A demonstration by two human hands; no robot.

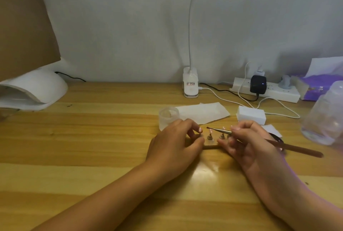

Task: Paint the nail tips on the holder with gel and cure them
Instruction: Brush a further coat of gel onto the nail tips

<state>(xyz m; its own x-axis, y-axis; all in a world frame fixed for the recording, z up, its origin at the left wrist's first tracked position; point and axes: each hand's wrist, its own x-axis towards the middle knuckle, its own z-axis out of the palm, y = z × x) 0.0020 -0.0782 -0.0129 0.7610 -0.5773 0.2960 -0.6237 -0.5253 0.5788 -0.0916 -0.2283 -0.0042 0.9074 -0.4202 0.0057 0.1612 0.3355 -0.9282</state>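
Observation:
A small holder with several upright pegs carrying nail tips stands on the wooden table, between my hands. My left hand pinches the leftmost peg with its nail tip between thumb and fingers. My right hand grips a thin brown-handled gel brush. Its metal ferrule and dark bristle tip point left, just above the second nail tip. The holder's right end is hidden behind my right fingers.
A white curing lamp sits at the far left under a brown board. A frosted jar, paper sheets, a white block, a clip lamp base, a power strip with cables and a clear plastic container lie behind and to the right.

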